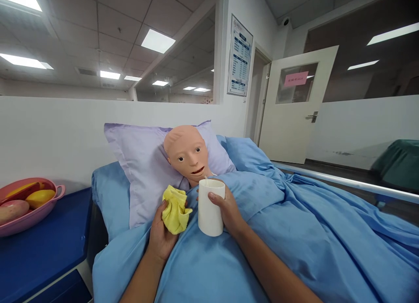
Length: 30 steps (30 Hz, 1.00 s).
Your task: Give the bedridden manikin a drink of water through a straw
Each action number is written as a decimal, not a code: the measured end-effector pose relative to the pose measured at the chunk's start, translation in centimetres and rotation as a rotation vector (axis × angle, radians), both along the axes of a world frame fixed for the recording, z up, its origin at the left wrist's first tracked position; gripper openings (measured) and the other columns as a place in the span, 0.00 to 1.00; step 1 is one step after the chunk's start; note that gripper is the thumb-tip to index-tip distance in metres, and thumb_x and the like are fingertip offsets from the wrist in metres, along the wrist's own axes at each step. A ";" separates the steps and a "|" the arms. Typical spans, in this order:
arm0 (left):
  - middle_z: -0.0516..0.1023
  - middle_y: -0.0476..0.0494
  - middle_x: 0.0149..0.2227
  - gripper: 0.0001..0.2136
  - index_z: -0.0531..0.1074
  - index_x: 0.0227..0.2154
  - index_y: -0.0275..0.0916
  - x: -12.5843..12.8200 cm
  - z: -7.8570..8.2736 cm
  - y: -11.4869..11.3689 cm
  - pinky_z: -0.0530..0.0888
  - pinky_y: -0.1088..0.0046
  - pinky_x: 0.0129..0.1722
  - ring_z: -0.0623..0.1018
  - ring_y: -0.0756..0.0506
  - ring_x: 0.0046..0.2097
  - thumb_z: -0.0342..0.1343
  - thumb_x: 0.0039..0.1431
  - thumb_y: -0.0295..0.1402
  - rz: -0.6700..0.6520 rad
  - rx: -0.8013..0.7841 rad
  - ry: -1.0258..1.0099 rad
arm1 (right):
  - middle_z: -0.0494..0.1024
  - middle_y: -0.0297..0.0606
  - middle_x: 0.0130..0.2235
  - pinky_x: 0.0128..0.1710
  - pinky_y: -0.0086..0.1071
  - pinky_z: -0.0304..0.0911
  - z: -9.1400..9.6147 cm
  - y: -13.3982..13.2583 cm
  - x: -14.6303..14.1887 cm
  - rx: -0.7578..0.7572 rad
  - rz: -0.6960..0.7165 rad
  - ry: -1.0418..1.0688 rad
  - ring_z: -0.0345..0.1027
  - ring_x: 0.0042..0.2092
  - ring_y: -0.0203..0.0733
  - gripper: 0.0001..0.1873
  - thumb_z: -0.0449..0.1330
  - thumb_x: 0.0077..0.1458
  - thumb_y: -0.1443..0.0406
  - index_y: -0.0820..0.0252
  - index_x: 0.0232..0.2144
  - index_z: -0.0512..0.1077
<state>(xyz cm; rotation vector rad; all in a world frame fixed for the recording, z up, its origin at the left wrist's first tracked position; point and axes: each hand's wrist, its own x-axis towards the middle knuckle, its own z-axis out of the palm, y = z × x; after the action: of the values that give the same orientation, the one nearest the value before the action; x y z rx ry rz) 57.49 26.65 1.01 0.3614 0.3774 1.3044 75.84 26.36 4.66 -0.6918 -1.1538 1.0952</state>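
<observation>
A crumpled yellow cloth (176, 210) is in my left hand (161, 237), whose fingers are closed round its left side and underside. My right hand (231, 209) is wrapped round a white cup (211, 213), held upright with the thumb on its near side. Something thin and pale, perhaps a straw, rises from the cup's rim toward the mouth of a manikin head (186, 152). Whether it touches the mouth I cannot tell. The head lies on a lilac pillow (140, 163), eyes open. A blue quilt (209, 268) spreads beneath both hands.
On the left, a pink basket (36, 219) with several fruits stands on a blue-topped bedside cabinet (68, 224). A pale bed rail (353, 181) runs along the right. Behind it, a door (294, 128) stands ajar.
</observation>
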 end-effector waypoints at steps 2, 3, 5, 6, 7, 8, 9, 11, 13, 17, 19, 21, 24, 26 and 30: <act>0.85 0.38 0.39 0.14 0.79 0.42 0.33 0.0 -0.1 0.0 0.78 0.60 0.52 0.84 0.42 0.41 0.50 0.66 0.35 0.012 0.011 0.001 | 0.78 0.39 0.39 0.30 0.37 0.71 -0.1 -0.1 0.0 0.003 -0.004 0.009 0.74 0.37 0.48 0.31 0.71 0.41 0.49 0.55 0.45 0.70; 0.85 0.37 0.40 0.14 0.78 0.43 0.34 0.0 -0.2 0.1 0.78 0.60 0.52 0.84 0.42 0.41 0.50 0.66 0.35 0.016 0.019 0.005 | 0.78 0.39 0.39 0.30 0.37 0.71 -0.1 -0.1 -0.1 0.003 -0.008 0.010 0.74 0.37 0.48 0.31 0.71 0.41 0.49 0.55 0.45 0.70; 0.85 0.37 0.40 0.14 0.78 0.44 0.34 -0.1 -0.3 0.1 0.78 0.60 0.52 0.84 0.42 0.41 0.50 0.66 0.35 0.016 0.035 0.014 | 0.78 0.39 0.39 0.31 0.37 0.71 -0.1 -0.2 -0.1 -0.004 -0.018 0.011 0.74 0.37 0.48 0.31 0.72 0.41 0.49 0.55 0.45 0.70; 0.85 0.38 0.40 0.14 0.78 0.44 0.34 0.0 -0.3 0.1 0.79 0.61 0.52 0.84 0.42 0.41 0.51 0.66 0.35 0.013 0.044 0.017 | 0.79 0.39 0.39 0.32 0.37 0.71 -0.1 -0.3 -0.1 -0.009 -0.020 0.011 0.75 0.38 0.48 0.31 0.72 0.41 0.50 0.55 0.45 0.70; 0.85 0.38 0.40 0.14 0.78 0.44 0.34 0.0 -0.3 0.1 0.79 0.62 0.52 0.84 0.42 0.41 0.51 0.66 0.35 0.010 0.051 0.017 | 0.79 0.38 0.39 0.33 0.38 0.71 0.0 -0.3 -0.1 -0.011 -0.020 0.011 0.75 0.38 0.48 0.31 0.72 0.41 0.50 0.55 0.45 0.70; 0.85 0.39 0.40 0.14 0.78 0.44 0.34 0.0 -0.4 0.1 0.79 0.63 0.51 0.84 0.43 0.41 0.51 0.66 0.35 0.009 0.059 0.015 | 0.79 0.38 0.39 0.34 0.38 0.71 0.0 -0.4 -0.1 -0.010 -0.021 0.011 0.75 0.38 0.48 0.31 0.72 0.41 0.50 0.54 0.45 0.69; 0.85 0.39 0.40 0.13 0.78 0.44 0.34 0.0 -0.4 0.1 0.79 0.63 0.51 0.84 0.43 0.40 0.51 0.66 0.35 0.008 0.066 0.012 | 0.79 0.38 0.39 0.35 0.39 0.71 0.0 -0.4 -0.1 -0.005 -0.022 0.010 0.75 0.38 0.48 0.31 0.72 0.41 0.50 0.54 0.46 0.69; 0.85 0.40 0.40 0.13 0.78 0.44 0.35 0.0 -0.3 0.2 0.79 0.64 0.50 0.84 0.43 0.41 0.51 0.66 0.35 0.004 0.072 0.010 | 0.79 0.38 0.40 0.35 0.39 0.71 0.1 -0.4 0.0 0.010 -0.029 0.006 0.75 0.38 0.48 0.32 0.72 0.41 0.50 0.54 0.46 0.69; 0.85 0.40 0.40 0.13 0.78 0.44 0.35 0.0 -0.3 0.1 0.80 0.64 0.50 0.84 0.43 0.41 0.51 0.66 0.35 0.003 0.068 0.011 | 0.80 0.39 0.40 0.34 0.39 0.71 0.1 -0.3 0.0 0.019 -0.027 -0.008 0.75 0.37 0.48 0.32 0.72 0.41 0.50 0.55 0.46 0.69; 0.85 0.39 0.39 0.13 0.78 0.43 0.34 0.0 -0.2 0.1 0.79 0.62 0.51 0.84 0.43 0.40 0.51 0.66 0.35 0.018 0.049 0.013 | 0.80 0.39 0.37 0.32 0.39 0.70 0.3 -0.3 0.0 0.022 0.009 -0.031 0.74 0.34 0.47 0.30 0.71 0.44 0.50 0.56 0.45 0.68; 0.85 0.39 0.39 0.13 0.78 0.44 0.34 0.0 -0.1 0.0 0.79 0.62 0.51 0.84 0.43 0.41 0.51 0.66 0.35 0.017 0.044 0.019 | 0.80 0.38 0.36 0.32 0.39 0.70 0.3 -0.3 0.0 0.015 0.010 -0.027 0.75 0.34 0.47 0.30 0.70 0.45 0.51 0.56 0.46 0.68; 0.85 0.40 0.39 0.13 0.78 0.43 0.34 0.0 0.0 0.0 0.79 0.61 0.52 0.84 0.43 0.41 0.51 0.66 0.35 0.020 0.034 0.023 | 0.80 0.38 0.35 0.33 0.39 0.70 0.4 -0.3 0.0 -0.001 0.010 -0.023 0.75 0.34 0.47 0.30 0.70 0.46 0.51 0.56 0.46 0.67; 0.85 0.40 0.38 0.13 0.79 0.43 0.35 0.0 0.0 -0.1 0.79 0.62 0.52 0.84 0.43 0.40 0.51 0.66 0.35 0.028 0.022 0.025 | 0.80 0.37 0.35 0.32 0.39 0.70 0.4 -0.4 0.0 -0.021 0.005 -0.023 0.75 0.33 0.46 0.30 0.70 0.45 0.50 0.56 0.46 0.67; 0.85 0.40 0.39 0.13 0.79 0.43 0.34 0.1 0.0 -0.1 0.79 0.61 0.51 0.84 0.43 0.40 0.51 0.66 0.35 0.033 0.025 0.026 | 0.80 0.37 0.35 0.33 0.38 0.70 0.5 -0.4 0.0 -0.028 -0.010 -0.032 0.74 0.33 0.46 0.29 0.70 0.45 0.50 0.56 0.45 0.68; 0.85 0.39 0.39 0.13 0.78 0.43 0.34 0.1 -0.1 -0.1 0.79 0.61 0.51 0.84 0.44 0.39 0.52 0.66 0.35 0.036 0.027 0.022 | 0.80 0.37 0.35 0.33 0.38 0.71 0.6 -0.5 0.0 -0.045 -0.010 -0.058 0.74 0.34 0.46 0.28 0.70 0.46 0.50 0.56 0.44 0.69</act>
<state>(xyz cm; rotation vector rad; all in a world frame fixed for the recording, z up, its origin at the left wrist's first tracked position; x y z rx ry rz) 57.57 26.59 0.93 0.3938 0.3864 1.3424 75.84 25.89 5.30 -0.7677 -1.1768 1.1018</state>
